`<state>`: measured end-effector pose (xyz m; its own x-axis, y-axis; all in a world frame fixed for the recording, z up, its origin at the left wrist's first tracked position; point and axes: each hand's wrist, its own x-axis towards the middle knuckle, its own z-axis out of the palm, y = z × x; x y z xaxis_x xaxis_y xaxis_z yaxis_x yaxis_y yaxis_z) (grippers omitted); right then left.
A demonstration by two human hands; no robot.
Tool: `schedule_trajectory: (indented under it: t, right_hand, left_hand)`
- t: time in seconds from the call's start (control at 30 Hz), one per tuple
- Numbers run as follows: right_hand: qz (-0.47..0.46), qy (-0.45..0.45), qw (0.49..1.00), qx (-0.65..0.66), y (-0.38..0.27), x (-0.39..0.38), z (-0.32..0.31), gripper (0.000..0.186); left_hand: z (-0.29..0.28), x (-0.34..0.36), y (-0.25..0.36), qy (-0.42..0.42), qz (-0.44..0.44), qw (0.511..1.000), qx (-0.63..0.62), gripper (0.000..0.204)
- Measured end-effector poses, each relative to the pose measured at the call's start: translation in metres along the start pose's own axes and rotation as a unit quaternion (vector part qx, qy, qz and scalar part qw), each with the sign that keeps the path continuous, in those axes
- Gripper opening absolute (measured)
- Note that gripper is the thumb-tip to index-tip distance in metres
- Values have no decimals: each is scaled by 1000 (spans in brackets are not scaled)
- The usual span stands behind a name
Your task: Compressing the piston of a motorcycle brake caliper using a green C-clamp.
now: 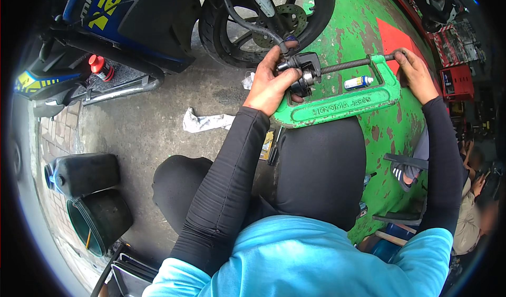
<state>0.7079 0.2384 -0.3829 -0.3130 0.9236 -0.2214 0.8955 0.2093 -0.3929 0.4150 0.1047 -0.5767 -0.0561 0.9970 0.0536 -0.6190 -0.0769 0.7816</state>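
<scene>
My left hand (pixel 267 85) is wrapped round a dark brake caliper (pixel 302 80), with its thumb across the near side. A black brake hose (pixel 238 17) runs up from the caliper towards the motorcycle. The caliper sits inside the jaw of a green C-clamp (pixel 337 110), which lies level above my right thigh. The clamp's threaded screw (pixel 345 66) reaches across to the caliper. At the screw's outer right end, the fingers of my right hand (pixel 418 77) are closed round the tip. Part of the caliper is hidden behind my left fingers.
Ahead stands a motorcycle wheel (pixel 224 48) with a brake disc (pixel 295 26). A white rag (pixel 203 122), a small white-and-blue bottle (pixel 358 82) and a red bottle (pixel 103 70) are around. At left are a black jug (pixel 87 173) and a dark bucket (pixel 108 218). Another person (pixel 469 220) sits at far right.
</scene>
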Motion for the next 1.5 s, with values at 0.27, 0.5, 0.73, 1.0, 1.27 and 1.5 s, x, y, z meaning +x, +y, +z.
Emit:
schedule_trajectory:
  t: [0.27,0.5,0.73,1.0,1.27,1.5]
  right_hand:
    - [46,154,977,-140,-53,-15,2,42]
    - [-225,11,969,-96,-22,-23,-29,47]
    - [-283,48,871,-398,-25,-32,-34,66]
    - [-167,47,979,-109,-22,16,-31,53]
    - [-206,94,964,-135,-32,51,-17,81]
    - [-21,31,999,-9,-25,67,-12,82]
  left_hand:
    - [3,2,-4,7,13,1000,6,64]
    - [-1,1,-2,10,5,1000,-4,63]
    - [1,3,-5,29,5,999,-21,60]
    - [1,4,-5,11,5,1000,-16,67]
    - [1,5,-6,19,4,999,-35,63]
    - [-2,6,-8,16,-6,999,-42,56]
